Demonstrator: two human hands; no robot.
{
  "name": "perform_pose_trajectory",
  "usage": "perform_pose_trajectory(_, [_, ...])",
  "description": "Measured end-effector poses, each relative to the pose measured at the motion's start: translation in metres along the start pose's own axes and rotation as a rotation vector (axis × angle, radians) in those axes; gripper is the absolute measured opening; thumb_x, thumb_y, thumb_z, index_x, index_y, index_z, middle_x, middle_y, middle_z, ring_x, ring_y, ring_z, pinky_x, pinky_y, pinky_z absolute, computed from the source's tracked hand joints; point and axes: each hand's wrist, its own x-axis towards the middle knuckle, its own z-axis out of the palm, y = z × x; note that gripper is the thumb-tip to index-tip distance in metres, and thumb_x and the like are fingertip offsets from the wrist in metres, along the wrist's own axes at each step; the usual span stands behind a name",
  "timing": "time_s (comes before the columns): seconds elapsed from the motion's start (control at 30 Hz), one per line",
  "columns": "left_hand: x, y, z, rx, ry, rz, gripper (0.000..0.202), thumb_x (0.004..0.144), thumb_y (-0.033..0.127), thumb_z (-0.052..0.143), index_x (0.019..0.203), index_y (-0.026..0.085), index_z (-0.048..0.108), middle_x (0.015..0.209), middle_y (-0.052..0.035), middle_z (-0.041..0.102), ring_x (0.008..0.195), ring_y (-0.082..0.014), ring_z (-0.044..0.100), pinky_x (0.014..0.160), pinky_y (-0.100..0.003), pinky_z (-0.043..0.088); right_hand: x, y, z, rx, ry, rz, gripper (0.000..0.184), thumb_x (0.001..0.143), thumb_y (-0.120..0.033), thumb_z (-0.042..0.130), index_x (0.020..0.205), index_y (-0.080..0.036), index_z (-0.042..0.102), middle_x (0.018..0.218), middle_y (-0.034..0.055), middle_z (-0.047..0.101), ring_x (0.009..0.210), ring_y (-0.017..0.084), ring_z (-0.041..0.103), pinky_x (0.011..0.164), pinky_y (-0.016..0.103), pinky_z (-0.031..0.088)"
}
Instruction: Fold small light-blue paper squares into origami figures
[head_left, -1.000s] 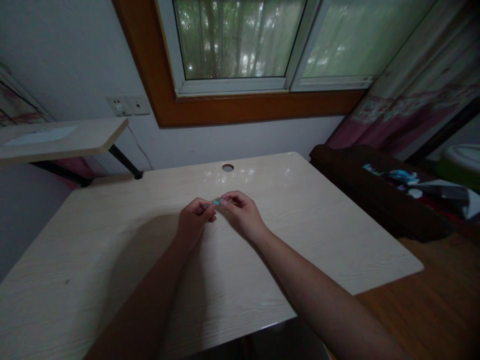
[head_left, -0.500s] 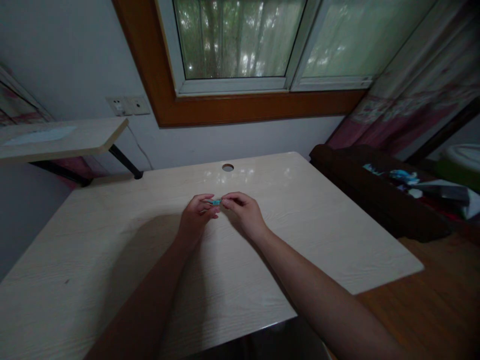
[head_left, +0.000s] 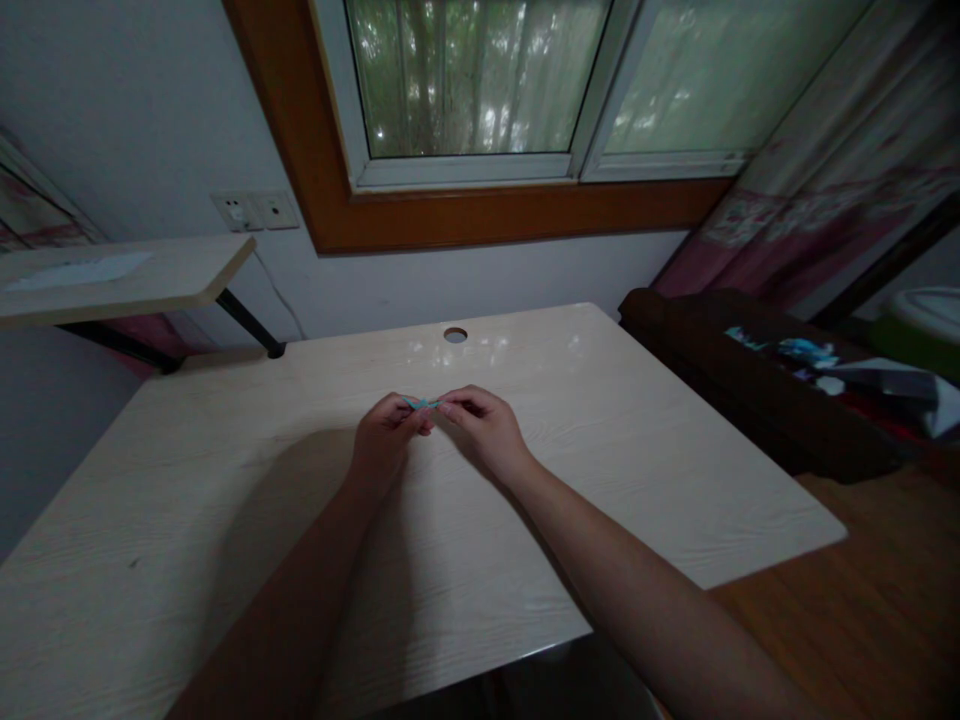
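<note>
A small teal piece (head_left: 422, 404), thin and perhaps folded paper, is held between my two hands over the middle of the desk. My left hand (head_left: 384, 430) pinches its left side, with thumb in front and fingers curled behind. At its right end, my right hand (head_left: 484, 420) grips it between thumb and fingertips. The fingers cover part of the piece, so its full shape is hidden.
The pale wood-grain desk (head_left: 637, 460) has a round cable hole (head_left: 455, 336) near its back edge. A raised shelf (head_left: 150, 285) on black legs stands at the back left. Beyond the right edge sits a dark brown piece of furniture (head_left: 690, 350) with assorted items on it.
My left thumb has closed onto the teal piece, and the left fingers have drawn in. The piece has tilted, showing more of its left end. My right hand has shifted slightly left.
</note>
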Motion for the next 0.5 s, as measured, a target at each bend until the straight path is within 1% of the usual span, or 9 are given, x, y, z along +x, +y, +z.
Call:
perform_pose_trajectory(0.13, [0.0, 0.0003, 0.0001, 0.025, -0.003, 0.001, 0.021, 0.079, 0.036, 0.072, 0.083, 0.017, 0.065, 0.067, -0.0008, 0.07, 0.061, -0.0133, 0.065, 0.063, -0.025, 0.052, -0.0014, -0.0005, -0.0007, -0.062, 0.006, -0.038, 0.011, 0.081, -0.03, 0.07, 0.084, -0.021, 0.074, 0.083, 0.0046, 0.07, 0.078, 0.018, 0.063, 0.073, 0.031, 0.048])
perform_pose_trajectory(0.3, [-0.0008, 0.0003, -0.0007, 0.048, -0.042, 0.026, 0.02, 0.081, 0.036, 0.07, 0.086, 0.017, 0.066, 0.072, -0.0017, 0.07, 0.065, -0.014, 0.066, 0.066, -0.026, 0.052, -0.0025, 0.0011, -0.0005, -0.083, 0.002, -0.062, 0.01, 0.082, -0.03, 0.068, 0.083, -0.02, 0.073, 0.081, 0.0036, 0.068, 0.074, 0.017, 0.06, 0.068, 0.029, 0.046])
perform_pose_trajectory(0.5, [-0.0017, 0.0041, -0.0009, 0.118, -0.047, 0.07, 0.019, 0.083, 0.035, 0.067, 0.08, 0.017, 0.063, 0.069, 0.0001, 0.065, 0.064, -0.0128, 0.062, 0.064, -0.024, 0.048, -0.003, 0.0036, -0.0002, -0.122, -0.031, -0.079, 0.011, 0.083, -0.03, 0.068, 0.083, -0.021, 0.072, 0.079, 0.0024, 0.065, 0.072, 0.016, 0.057, 0.066, 0.028, 0.043])
